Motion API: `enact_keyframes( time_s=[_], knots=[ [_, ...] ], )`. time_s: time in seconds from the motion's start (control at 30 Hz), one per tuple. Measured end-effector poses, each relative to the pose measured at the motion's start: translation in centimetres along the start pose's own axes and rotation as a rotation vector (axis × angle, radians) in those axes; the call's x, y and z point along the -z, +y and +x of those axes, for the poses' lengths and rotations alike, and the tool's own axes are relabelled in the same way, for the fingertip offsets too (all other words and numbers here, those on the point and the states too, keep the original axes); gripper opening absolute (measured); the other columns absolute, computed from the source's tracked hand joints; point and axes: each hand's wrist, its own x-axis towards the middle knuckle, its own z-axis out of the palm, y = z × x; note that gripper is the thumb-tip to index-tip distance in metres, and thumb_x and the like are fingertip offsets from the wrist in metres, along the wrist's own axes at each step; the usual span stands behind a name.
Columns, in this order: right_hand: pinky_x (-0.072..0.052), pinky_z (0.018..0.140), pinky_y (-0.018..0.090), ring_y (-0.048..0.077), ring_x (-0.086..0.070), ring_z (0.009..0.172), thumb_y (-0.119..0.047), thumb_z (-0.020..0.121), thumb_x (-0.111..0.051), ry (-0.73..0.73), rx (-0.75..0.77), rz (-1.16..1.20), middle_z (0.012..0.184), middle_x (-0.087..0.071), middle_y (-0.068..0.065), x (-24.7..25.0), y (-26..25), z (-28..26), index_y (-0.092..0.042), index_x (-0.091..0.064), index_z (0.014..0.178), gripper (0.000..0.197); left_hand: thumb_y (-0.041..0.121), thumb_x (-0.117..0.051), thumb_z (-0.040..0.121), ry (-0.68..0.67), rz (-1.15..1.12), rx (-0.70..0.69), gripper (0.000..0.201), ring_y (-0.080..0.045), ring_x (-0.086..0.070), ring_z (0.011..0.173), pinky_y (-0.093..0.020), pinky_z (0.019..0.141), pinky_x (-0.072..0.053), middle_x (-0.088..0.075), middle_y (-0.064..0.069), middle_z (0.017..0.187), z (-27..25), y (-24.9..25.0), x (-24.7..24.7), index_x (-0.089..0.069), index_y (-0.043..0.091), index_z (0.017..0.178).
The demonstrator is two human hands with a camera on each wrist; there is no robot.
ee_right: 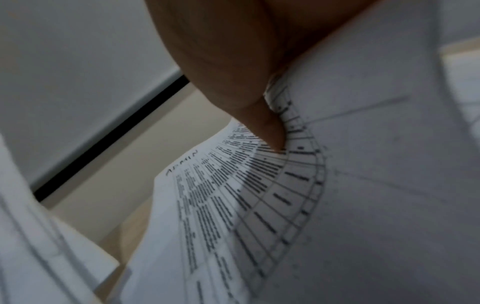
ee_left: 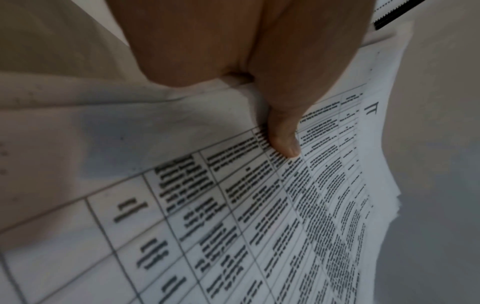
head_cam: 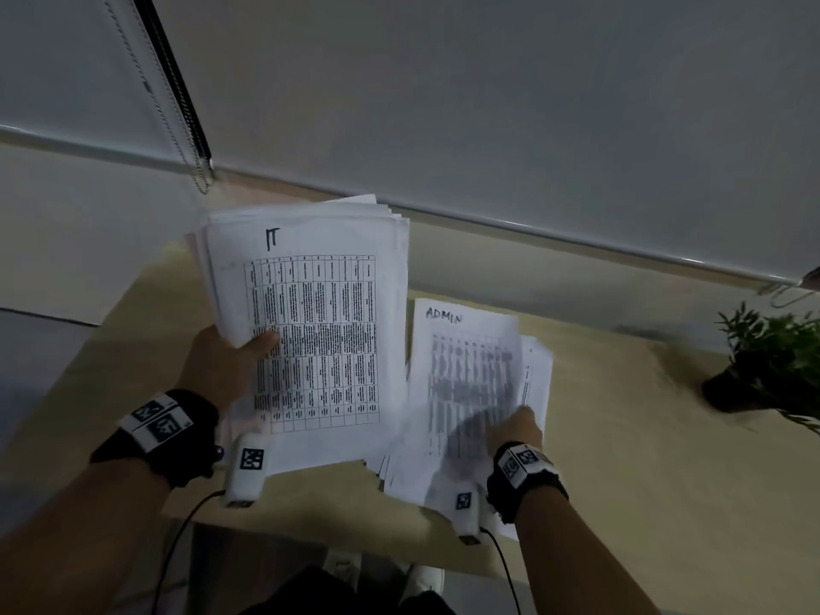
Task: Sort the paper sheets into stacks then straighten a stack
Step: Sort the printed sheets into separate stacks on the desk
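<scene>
**2 hands, 2 lots of printed sheets over the desk**

The left hand (head_cam: pixel 222 366) holds a thick stack of sheets (head_cam: pixel 310 330) raised above the wooden desk (head_cam: pixel 621 437). Its thumb (ee_left: pixel 283 142) is clamped down on the top page, against the printed table, and the other fingers are hidden under the paper. That top page carries a handwritten "IT" (head_cam: pixel 272 238) above the grid of text. The far edges of the stack are uneven, with several page corners fanned out past one another.

The right hand (head_cam: pixel 517 430) pinches a single sheet (head_cam: pixel 466 370) headed "ADMIN" in handwriting, just right of the IT stack. Its thumb (ee_right: pixel 270 133) presses on the printed face, and the sheet bends into a curve around it; the fingers beneath the paper cannot be seen. This sheet is blurred in the head view. Under it, more sheets (head_cam: pixel 539 370) lie on the desk, their edges showing at the right and at the near side.

Both wrists wear black straps with white marker blocks and cabled cameras. A potted plant (head_cam: pixel 763 370) stands on the desk, well to the right of the ADMIN sheet. Beyond the desk hangs a pale roller blind (head_cam: pixel 488 104) with a bead chain (head_cam: pixel 195 162) at its left.
</scene>
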Motion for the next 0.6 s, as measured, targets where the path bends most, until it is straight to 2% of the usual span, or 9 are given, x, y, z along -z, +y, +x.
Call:
enact_keyframes(
  time_s=[0.07, 0.1, 0.17, 0.23, 0.33, 0.4, 0.47, 0.53, 0.6],
  knots=[
    [-0.050, 0.089, 0.044, 0.039, -0.057, 0.113, -0.024, 0.087, -0.061, 0.056, -0.100, -0.063, 0.128, -0.056, 0.023, 0.3, 1.3, -0.6, -0.004, -0.041, 0.127, 0.050, 0.021, -0.075, 0.085, 0.001, -0.015, 0.006, 0.031, -0.022, -0.064, 0.090, -0.034, 0.088, -0.046, -0.069, -0.009, 0.099, 0.1, -0.3, 0.4, -0.068, 0.006, 0.111],
    [-0.046, 0.098, 0.046, 0.039, -0.050, 0.120, -0.029, 0.084, -0.065, 0.092, -0.153, -0.112, 0.134, -0.050, 0.022, 0.4, 1.9, -0.8, -0.004, -0.039, 0.130, 0.059, 0.022, -0.076, 0.084, 0.000, -0.023, 0.010, 0.030, -0.021, -0.065, 0.089, -0.034, 0.088, -0.046, -0.070, -0.006, 0.099, 0.1, -0.3, 0.6, -0.068, 0.009, 0.111],
    [-0.035, 0.105, 0.048, 0.038, -0.037, 0.129, -0.044, 0.077, -0.072, 0.148, -0.182, -0.156, 0.143, -0.037, 0.020, 0.1, 2.0, -1.1, -0.004, -0.031, 0.139, 0.085, 0.022, -0.076, 0.085, -0.015, -0.040, 0.016, 0.021, -0.012, -0.065, 0.089, -0.033, 0.089, -0.047, -0.070, 0.004, 0.096, 0.3, -0.4, 0.7, -0.069, 0.019, 0.104],
    [-0.034, 0.106, 0.049, 0.037, -0.033, 0.132, -0.052, 0.070, -0.076, 0.170, -0.150, -0.170, 0.145, -0.032, 0.019, -0.5, 1.1, -1.0, -0.004, -0.021, 0.145, 0.105, 0.021, -0.075, 0.085, -0.031, -0.046, 0.013, 0.015, -0.005, -0.064, 0.087, -0.028, 0.085, -0.047, -0.068, 0.013, 0.093, 0.4, -0.3, 0.7, -0.067, 0.028, 0.095],
    [-0.039, 0.103, 0.050, 0.040, -0.040, 0.129, -0.048, 0.071, -0.079, 0.170, -0.112, -0.125, 0.141, -0.036, 0.022, -1.9, -0.3, -0.6, -0.001, -0.016, 0.147, 0.109, 0.020, -0.075, 0.084, -0.053, -0.065, -0.003, 0.017, 0.000, -0.063, 0.088, -0.024, 0.082, -0.046, -0.068, 0.016, 0.094, 0.6, 0.0, 0.5, -0.068, 0.024, 0.100],
    [-0.049, 0.097, 0.051, 0.042, -0.052, 0.119, -0.035, 0.072, -0.082, 0.155, -0.102, 0.029, 0.133, -0.047, 0.024, -2.2, -0.5, -0.3, -0.002, -0.026, 0.140, 0.094, 0.020, -0.076, 0.084, -0.064, -0.071, -0.012, 0.020, -0.003, -0.064, 0.091, -0.027, 0.085, -0.047, -0.069, 0.011, 0.100, 0.7, 0.1, 0.6, -0.068, 0.024, 0.102],
    [-0.054, 0.088, 0.048, 0.044, -0.061, 0.105, -0.022, 0.077, -0.078, 0.170, -0.060, 0.150, 0.118, -0.059, 0.026, -1.8, 0.0, -0.3, -0.003, -0.037, 0.122, 0.063, 0.021, -0.076, 0.084, -0.055, -0.072, -0.008, 0.023, -0.009, -0.066, 0.091, -0.031, 0.088, -0.048, -0.071, 0.005, 0.099, 0.8, 0.1, 0.7, -0.069, 0.020, 0.106],
    [-0.056, 0.081, 0.047, 0.042, -0.064, 0.094, -0.014, 0.083, -0.066, 0.220, 0.000, 0.181, 0.108, -0.064, 0.025, -1.0, 0.7, -0.5, -0.007, -0.045, 0.107, 0.032, 0.023, -0.076, 0.084, -0.051, -0.085, 0.004, 0.027, -0.014, -0.068, 0.093, -0.035, 0.091, -0.049, -0.072, -0.001, 0.103, 0.8, 0.0, 1.0, -0.069, 0.017, 0.109],
    [-0.058, 0.075, 0.045, 0.037, -0.064, 0.081, -0.010, 0.086, -0.060, 0.267, 0.025, 0.196, 0.099, -0.067, 0.021, -0.1, 1.2, -0.4, -0.011, -0.051, 0.096, 0.013, 0.022, -0.076, 0.084, -0.054, -0.100, 0.008, 0.023, -0.013, -0.067, 0.094, -0.035, 0.091, -0.048, -0.072, 0.001, 0.105, 0.6, -0.3, 1.3, -0.069, 0.021, 0.105]
  ],
)
